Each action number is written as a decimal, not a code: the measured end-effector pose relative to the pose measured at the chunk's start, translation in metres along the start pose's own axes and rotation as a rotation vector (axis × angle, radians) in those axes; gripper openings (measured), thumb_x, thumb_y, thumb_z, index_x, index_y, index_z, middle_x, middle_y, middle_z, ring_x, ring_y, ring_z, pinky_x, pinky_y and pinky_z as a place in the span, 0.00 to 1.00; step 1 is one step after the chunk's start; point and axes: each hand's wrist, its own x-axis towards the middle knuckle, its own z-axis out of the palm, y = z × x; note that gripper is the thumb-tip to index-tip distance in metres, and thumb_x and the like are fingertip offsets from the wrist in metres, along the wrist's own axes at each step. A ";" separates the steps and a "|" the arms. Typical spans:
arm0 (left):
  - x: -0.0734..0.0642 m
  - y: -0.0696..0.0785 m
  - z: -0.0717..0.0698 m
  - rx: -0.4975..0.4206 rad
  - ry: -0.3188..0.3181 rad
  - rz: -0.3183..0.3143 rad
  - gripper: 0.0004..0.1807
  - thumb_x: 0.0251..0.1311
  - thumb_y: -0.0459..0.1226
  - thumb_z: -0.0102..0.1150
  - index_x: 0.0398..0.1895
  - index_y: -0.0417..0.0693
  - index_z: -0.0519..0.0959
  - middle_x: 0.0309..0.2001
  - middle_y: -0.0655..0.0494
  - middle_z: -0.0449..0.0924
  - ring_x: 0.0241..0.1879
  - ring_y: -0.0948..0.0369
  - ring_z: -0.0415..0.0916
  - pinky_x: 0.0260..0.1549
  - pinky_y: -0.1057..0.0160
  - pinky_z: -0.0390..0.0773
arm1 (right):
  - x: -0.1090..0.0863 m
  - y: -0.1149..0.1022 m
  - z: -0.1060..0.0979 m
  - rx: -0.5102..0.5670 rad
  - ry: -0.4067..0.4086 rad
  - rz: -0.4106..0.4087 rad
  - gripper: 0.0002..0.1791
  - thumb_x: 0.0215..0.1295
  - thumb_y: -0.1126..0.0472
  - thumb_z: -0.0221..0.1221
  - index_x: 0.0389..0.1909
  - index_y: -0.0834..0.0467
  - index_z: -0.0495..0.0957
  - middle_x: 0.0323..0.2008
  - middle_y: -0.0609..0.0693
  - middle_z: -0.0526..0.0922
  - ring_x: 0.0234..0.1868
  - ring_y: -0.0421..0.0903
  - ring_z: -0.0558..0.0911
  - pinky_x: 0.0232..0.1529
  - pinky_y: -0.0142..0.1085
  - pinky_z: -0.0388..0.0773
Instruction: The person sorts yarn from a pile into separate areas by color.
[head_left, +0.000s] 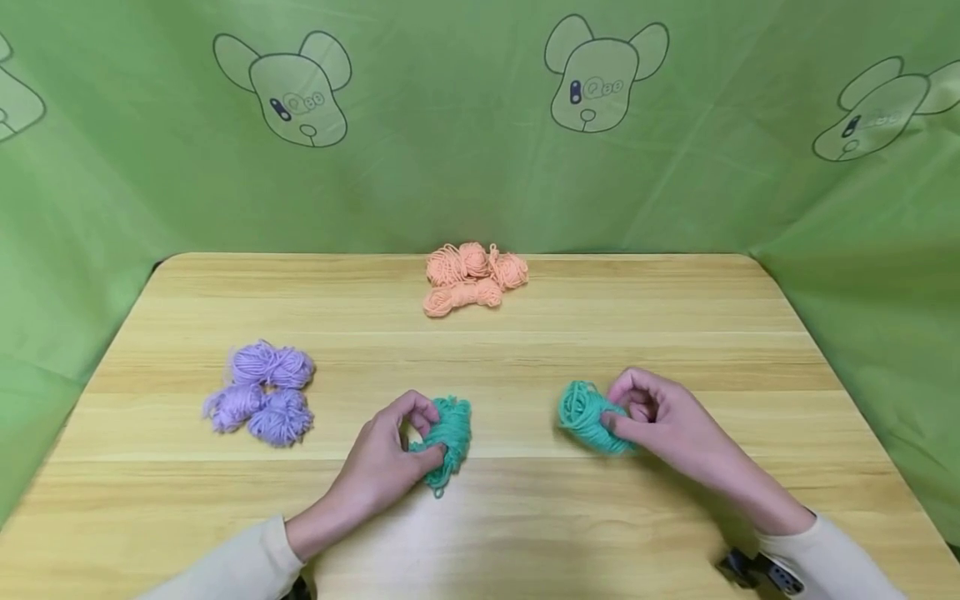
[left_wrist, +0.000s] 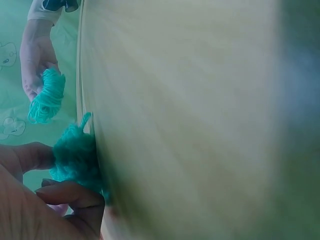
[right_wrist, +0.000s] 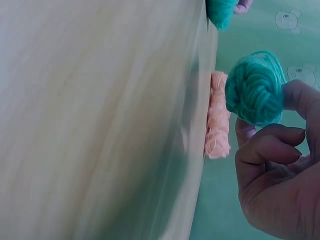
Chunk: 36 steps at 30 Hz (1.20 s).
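My left hand (head_left: 390,454) pinches a green yarn bundle (head_left: 452,437) between thumb and fingers, near the middle of the wooden table. In the left wrist view that green yarn bundle (left_wrist: 77,155) shows low against the tabletop, with a loose loop at its top. To the right, my right hand (head_left: 671,421) grips a second green yarn bundle (head_left: 588,417) by its right end. The right wrist view shows this green yarn bundle (right_wrist: 256,89) end-on, held off the tabletop between thumb and fingers.
Purple yarn bundles (head_left: 277,367) lie grouped on the left of the table (head_left: 525,533). At the back edge, several peach yarn bundles (head_left: 465,296) sit together. A green curtain (head_left: 465,183) with mouse-head drawings hangs behind and at both sides.
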 end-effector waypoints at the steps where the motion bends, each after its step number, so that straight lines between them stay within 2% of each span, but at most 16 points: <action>1: 0.000 0.000 0.000 -0.001 0.000 0.001 0.18 0.55 0.30 0.77 0.46 0.54 0.82 0.39 0.58 0.80 0.25 0.59 0.69 0.27 0.60 0.71 | 0.000 0.001 -0.002 0.003 0.010 -0.001 0.09 0.70 0.68 0.71 0.45 0.57 0.80 0.25 0.47 0.68 0.25 0.44 0.69 0.25 0.37 0.68; 6: 0.000 0.000 0.000 -0.007 -0.005 0.004 0.19 0.55 0.30 0.77 0.47 0.55 0.82 0.39 0.58 0.80 0.25 0.59 0.69 0.27 0.60 0.71 | -0.001 0.003 -0.010 -0.008 0.042 -0.006 0.15 0.71 0.69 0.69 0.57 0.58 0.83 0.33 0.50 0.80 0.30 0.44 0.76 0.29 0.34 0.74; 9: 0.000 0.000 0.000 -0.010 -0.009 0.001 0.18 0.56 0.31 0.76 0.46 0.55 0.82 0.39 0.58 0.80 0.25 0.59 0.69 0.27 0.60 0.71 | -0.003 0.003 -0.015 -0.032 0.071 0.011 0.18 0.72 0.68 0.69 0.61 0.58 0.85 0.33 0.49 0.81 0.31 0.44 0.76 0.28 0.34 0.73; 13: 0.000 0.001 0.000 -0.013 -0.014 -0.008 0.16 0.56 0.31 0.76 0.44 0.54 0.82 0.39 0.57 0.80 0.25 0.58 0.69 0.28 0.60 0.71 | -0.006 0.005 -0.021 -0.045 0.104 0.046 0.16 0.71 0.68 0.70 0.58 0.61 0.86 0.27 0.47 0.75 0.27 0.43 0.72 0.25 0.35 0.69; 16: 0.000 0.001 0.000 -0.011 -0.015 -0.012 0.15 0.56 0.31 0.76 0.43 0.54 0.82 0.39 0.57 0.80 0.26 0.58 0.69 0.28 0.60 0.71 | -0.007 0.006 -0.026 -0.043 0.119 0.062 0.15 0.71 0.69 0.69 0.56 0.63 0.86 0.26 0.46 0.76 0.26 0.42 0.73 0.25 0.33 0.70; 26: 0.001 0.000 0.000 -0.008 -0.020 -0.018 0.15 0.55 0.31 0.78 0.39 0.54 0.81 0.37 0.58 0.80 0.27 0.58 0.69 0.31 0.59 0.72 | -0.014 0.018 -0.044 -0.024 0.175 0.164 0.13 0.74 0.67 0.68 0.55 0.67 0.83 0.36 0.43 0.85 0.35 0.40 0.81 0.34 0.31 0.80; 32: 0.003 0.001 0.001 -0.016 -0.031 -0.018 0.14 0.56 0.31 0.78 0.38 0.53 0.82 0.36 0.58 0.80 0.26 0.58 0.69 0.30 0.59 0.71 | -0.019 0.030 -0.057 -0.027 0.194 0.188 0.09 0.76 0.66 0.67 0.52 0.65 0.83 0.38 0.41 0.86 0.38 0.38 0.83 0.38 0.29 0.80; 36: 0.003 0.001 0.002 -0.016 -0.037 -0.015 0.13 0.56 0.31 0.78 0.38 0.53 0.82 0.36 0.58 0.80 0.26 0.58 0.69 0.30 0.59 0.72 | -0.021 0.036 -0.067 -0.081 0.191 0.222 0.11 0.77 0.60 0.67 0.52 0.63 0.83 0.39 0.40 0.86 0.39 0.38 0.82 0.38 0.31 0.79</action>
